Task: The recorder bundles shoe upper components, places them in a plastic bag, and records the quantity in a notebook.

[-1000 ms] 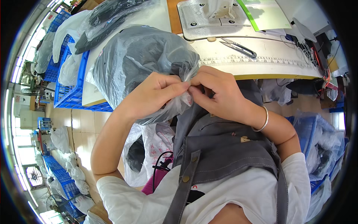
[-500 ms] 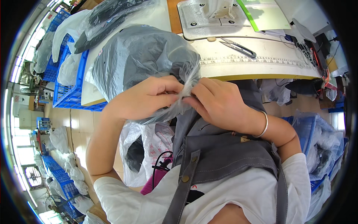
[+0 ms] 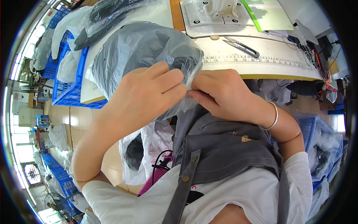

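A large clear plastic bag (image 3: pixel 126 48) with dark grey contents bulges over the table's left front corner. Its gathered neck is pinched by my right hand (image 3: pixel 223 91), thumb and fingers closed on the twisted plastic. Beside it my left hand (image 3: pixel 153 87) is closed too, knuckles up, against the same neck; the fingertips are partly hidden behind the knuckles. Both hands are close together over the table's front edge. Just beyond my right hand, a pair of thread snips (image 3: pixel 242 47) lies on the white table (image 3: pixel 276 63) by a printed ruler strip.
A metal machine base (image 3: pixel 216 22) and a green-edged booklet (image 3: pixel 268 16) are at the back of the table. Dark bagged goods (image 3: pixel 100 26) lie back left, near a blue crate (image 3: pixel 71 89). An open white bag (image 3: pixel 149 153) hangs below; another bagged crate (image 3: pixel 317 145) stands right.
My left hand has turned knuckles-up and its elbow has swung outward to the left. My right hand has shifted slightly, still pinching the bag's neck, which looks more tightly gathered.
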